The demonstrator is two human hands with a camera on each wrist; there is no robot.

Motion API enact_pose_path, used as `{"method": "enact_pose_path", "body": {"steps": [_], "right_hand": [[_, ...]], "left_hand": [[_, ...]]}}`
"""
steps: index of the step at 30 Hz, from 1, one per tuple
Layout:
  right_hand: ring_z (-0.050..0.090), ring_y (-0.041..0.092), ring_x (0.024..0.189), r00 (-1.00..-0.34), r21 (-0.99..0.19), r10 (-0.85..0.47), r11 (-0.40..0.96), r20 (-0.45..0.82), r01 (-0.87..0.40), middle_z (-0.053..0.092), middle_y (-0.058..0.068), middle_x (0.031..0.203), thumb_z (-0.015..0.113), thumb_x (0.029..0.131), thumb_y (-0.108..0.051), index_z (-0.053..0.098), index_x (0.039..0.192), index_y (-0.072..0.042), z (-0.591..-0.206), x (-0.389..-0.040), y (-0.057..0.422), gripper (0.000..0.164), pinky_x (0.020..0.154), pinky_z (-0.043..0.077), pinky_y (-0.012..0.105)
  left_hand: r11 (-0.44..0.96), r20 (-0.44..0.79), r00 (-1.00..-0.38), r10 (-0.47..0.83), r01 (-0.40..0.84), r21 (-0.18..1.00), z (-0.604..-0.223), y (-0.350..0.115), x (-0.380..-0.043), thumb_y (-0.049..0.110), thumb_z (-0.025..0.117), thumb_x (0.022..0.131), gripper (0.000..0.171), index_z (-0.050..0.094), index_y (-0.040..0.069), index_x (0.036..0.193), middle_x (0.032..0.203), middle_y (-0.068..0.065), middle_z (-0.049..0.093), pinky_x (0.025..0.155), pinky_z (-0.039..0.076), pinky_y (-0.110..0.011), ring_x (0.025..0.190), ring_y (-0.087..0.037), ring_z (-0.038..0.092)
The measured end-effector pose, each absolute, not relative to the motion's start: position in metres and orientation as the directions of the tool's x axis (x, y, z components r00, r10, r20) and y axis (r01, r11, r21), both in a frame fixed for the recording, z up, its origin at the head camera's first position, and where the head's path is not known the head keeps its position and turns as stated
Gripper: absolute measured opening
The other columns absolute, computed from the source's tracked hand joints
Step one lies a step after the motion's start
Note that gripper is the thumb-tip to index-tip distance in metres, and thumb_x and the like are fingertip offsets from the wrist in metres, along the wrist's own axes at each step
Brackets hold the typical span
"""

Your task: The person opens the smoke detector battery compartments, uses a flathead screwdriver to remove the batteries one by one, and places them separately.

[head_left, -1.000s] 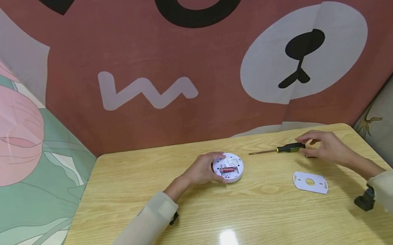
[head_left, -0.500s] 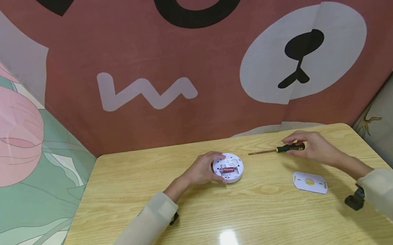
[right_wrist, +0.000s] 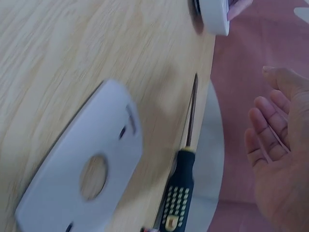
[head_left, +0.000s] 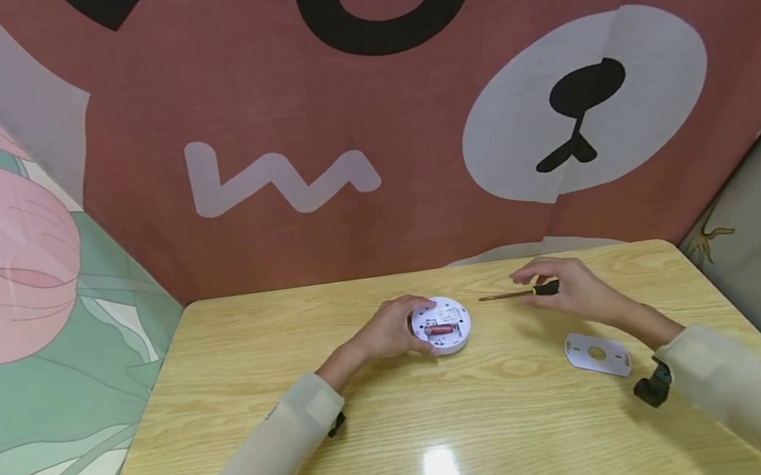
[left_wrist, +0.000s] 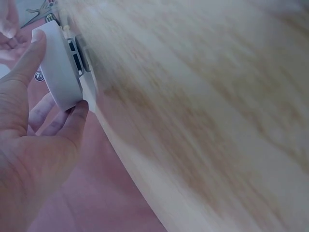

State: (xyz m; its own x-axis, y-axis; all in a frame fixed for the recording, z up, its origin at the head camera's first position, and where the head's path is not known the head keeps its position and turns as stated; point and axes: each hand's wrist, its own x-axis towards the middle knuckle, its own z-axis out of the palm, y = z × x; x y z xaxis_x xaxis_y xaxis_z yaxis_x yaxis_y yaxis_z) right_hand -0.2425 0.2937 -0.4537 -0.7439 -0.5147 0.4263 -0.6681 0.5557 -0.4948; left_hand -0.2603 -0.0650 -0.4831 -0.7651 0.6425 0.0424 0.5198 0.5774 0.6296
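Observation:
In the head view my left hand (head_left: 390, 329) grips the left side of a round white smoke alarm (head_left: 450, 314), thumb and fingers on its rim. Its open back faces up and shows a red battery (head_left: 440, 330) in a compartment. The left wrist view shows the smoke alarm (left_wrist: 59, 67) edge-on between thumb and fingers. My right hand (head_left: 580, 292) hovers over a screwdriver (head_left: 546, 289), hiding part of its black and yellow handle. In the right wrist view that hand (right_wrist: 285, 145) has loose fingers, holds nothing and is apart from the screwdriver (right_wrist: 179, 188).
A white mounting plate (head_left: 612, 356) with a central hole lies on the wooden table (head_left: 353, 460), nearer than the screwdriver. A small reddish thing (right_wrist: 150, 229) is cut off at the right wrist view's lower edge. A printed cloth (head_left: 323, 245) hangs behind the table.
My right hand has moved left along the screwdriver, from the handle's end toward the shaft and the smoke alarm. The screwdriver stays put. My left hand keeps its grip.

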Motion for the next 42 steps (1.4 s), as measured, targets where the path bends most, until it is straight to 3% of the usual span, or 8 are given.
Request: {"method": "enact_pose_path", "body": {"steps": [5, 12, 19, 24, 34, 42], "right_hand": [[0.072, 0.024, 0.099, -0.741, -0.52, -0.525, 0.531, 0.418, -0.669, 0.077, 0.006, 0.112, 0.087, 0.083, 0.003, 0.077, 0.12, -0.008, -0.452, -0.244, 0.28, 0.04, 0.077, 0.063, 0.044], [0.072, 0.027, 0.101, -0.721, -0.559, -0.562, 0.471, 0.405, -0.682, 0.076, 0.014, 0.112, 0.086, 0.085, 0.003, 0.076, 0.122, -0.007, -0.453, -0.245, 0.262, 0.04, 0.079, 0.063, 0.043], [0.072, 0.033, 0.099, -0.708, -0.583, -0.578, 0.432, 0.406, -0.688, 0.077, 0.009, 0.113, 0.086, 0.084, 0.005, 0.076, 0.12, -0.006, -0.455, -0.244, 0.242, 0.039, 0.08, 0.063, 0.048], [0.072, 0.037, 0.098, -0.7, -0.599, -0.592, 0.41, 0.4, -0.688, 0.077, 0.012, 0.113, 0.087, 0.084, 0.004, 0.076, 0.119, -0.003, -0.455, -0.243, 0.228, 0.037, 0.082, 0.063, 0.05], [0.072, 0.031, 0.098, -0.679, -0.595, -0.613, 0.387, 0.404, -0.704, 0.077, 0.013, 0.113, 0.089, 0.085, -0.004, 0.077, 0.116, 0.002, -0.458, -0.242, 0.206, 0.034, 0.079, 0.063, 0.041], [0.072, 0.026, 0.096, -0.701, -0.619, -0.63, 0.413, 0.335, -0.668, 0.077, 0.009, 0.115, 0.088, 0.086, -0.006, 0.077, 0.12, 0.0, -0.464, -0.24, 0.19, 0.037, 0.081, 0.062, 0.045]], "left_hand": [[0.578, 0.038, -0.767, 0.64, 0.514, 0.633, -0.482, -0.064, -0.26, 0.032, 0.101, 0.072, 0.085, 0.063, 0.009, 0.145, 0.147, -0.008, 0.063, 0.122, 0.038, -0.045, 0.138, -0.024, 0.057], [0.591, 0.022, -0.773, 0.634, 0.503, 0.63, -0.481, -0.063, -0.261, 0.032, 0.102, 0.071, 0.086, 0.064, 0.01, 0.145, 0.147, -0.006, 0.063, 0.122, 0.037, -0.045, 0.138, -0.023, 0.057], [0.602, 0.016, -0.779, 0.627, 0.498, 0.624, -0.481, -0.063, -0.261, 0.033, 0.102, 0.07, 0.086, 0.064, 0.01, 0.145, 0.148, -0.007, 0.063, 0.123, 0.035, -0.046, 0.138, -0.023, 0.057], [0.599, 0.016, -0.779, 0.627, 0.496, 0.629, -0.481, -0.063, -0.261, 0.032, 0.102, 0.07, 0.086, 0.065, 0.01, 0.143, 0.146, -0.007, 0.065, 0.121, 0.037, -0.046, 0.136, -0.023, 0.058], [0.591, 0.03, -0.773, 0.634, 0.509, 0.626, -0.48, -0.063, -0.261, 0.031, 0.102, 0.071, 0.082, 0.066, 0.01, 0.141, 0.143, -0.007, 0.066, 0.119, 0.041, -0.044, 0.133, -0.022, 0.061], [0.576, 0.04, -0.766, 0.641, 0.516, 0.634, -0.48, -0.064, -0.262, 0.031, 0.102, 0.071, 0.078, 0.068, 0.012, 0.139, 0.139, -0.005, 0.068, 0.107, 0.049, -0.037, 0.122, -0.018, 0.064]]}}
